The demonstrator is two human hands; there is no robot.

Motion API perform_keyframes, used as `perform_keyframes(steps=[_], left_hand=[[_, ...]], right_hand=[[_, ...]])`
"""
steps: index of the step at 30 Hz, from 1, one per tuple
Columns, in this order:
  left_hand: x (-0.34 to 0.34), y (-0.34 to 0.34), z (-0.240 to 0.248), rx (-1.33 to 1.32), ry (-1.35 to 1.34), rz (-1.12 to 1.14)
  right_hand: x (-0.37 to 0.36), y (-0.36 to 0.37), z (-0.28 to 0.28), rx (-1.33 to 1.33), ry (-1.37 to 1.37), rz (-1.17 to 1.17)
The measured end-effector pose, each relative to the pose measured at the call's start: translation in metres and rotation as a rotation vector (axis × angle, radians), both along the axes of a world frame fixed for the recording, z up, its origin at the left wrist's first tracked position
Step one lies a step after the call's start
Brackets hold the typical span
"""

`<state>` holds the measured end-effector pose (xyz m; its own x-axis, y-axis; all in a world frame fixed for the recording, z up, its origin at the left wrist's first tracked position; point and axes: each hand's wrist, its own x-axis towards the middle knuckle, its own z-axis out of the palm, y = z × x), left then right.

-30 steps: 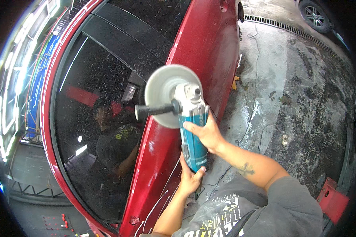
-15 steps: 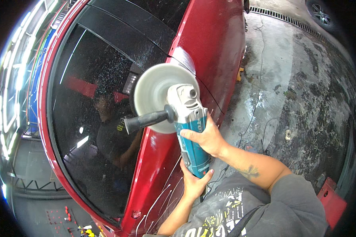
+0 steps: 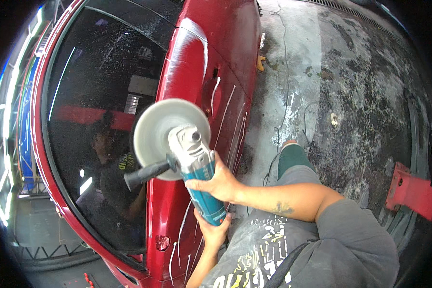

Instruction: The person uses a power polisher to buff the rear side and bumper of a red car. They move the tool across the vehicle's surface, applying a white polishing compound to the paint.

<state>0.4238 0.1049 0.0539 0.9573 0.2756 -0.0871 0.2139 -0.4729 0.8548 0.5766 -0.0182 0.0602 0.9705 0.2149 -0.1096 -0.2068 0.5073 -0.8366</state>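
Note:
I hold a teal and silver polisher [image 3: 204, 180] with both hands. My right hand [image 3: 221, 182] wraps round its body behind the metal head. My left hand [image 3: 213, 231] grips the rear end from below. A black side handle [image 3: 149, 174] sticks out to the left with no hand on it. The large round whitish pad [image 3: 151, 127] lies over the window edge and the red car panel [image 3: 189, 91]; whether it presses on the paint, I cannot tell. A white smear [image 3: 189, 36] marks the panel beyond the pad. Several thin white streaks of paste [image 3: 223, 113] run along the side.
The dark car window [image 3: 96, 96] fills the left, reflecting a person. A cord [image 3: 286, 62] trails over the stained concrete floor [image 3: 360, 96]. My foot and green-clad leg [image 3: 293, 157] stand beside the car. A red metal piece [image 3: 410, 192] is at the far right.
The polisher has moved back toward me, away from the white smear, which now shows more fully. The view has shifted, bringing my leg and more streaks into sight. Both hands keep their hold.

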Motion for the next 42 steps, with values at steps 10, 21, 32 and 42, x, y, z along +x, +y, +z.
perform_keyframes(steps=[10,21,32,42], left_hand=[[-0.016,0.004,0.03,0.295,0.074,0.003],[0.125,-0.067,0.071,0.396,0.221,-0.015],[0.315,-0.171,0.044,0.2,0.193,-0.091],[0.264,-0.17,0.031,0.157,0.216,0.052]], right_hand=[[-0.008,-0.016,-0.009,0.482,0.091,0.362],[0.114,-0.079,-0.039,0.638,0.134,0.341],[0.304,-0.187,-0.044,0.441,0.104,0.129],[0.268,-0.171,-0.007,0.322,0.036,0.186]])
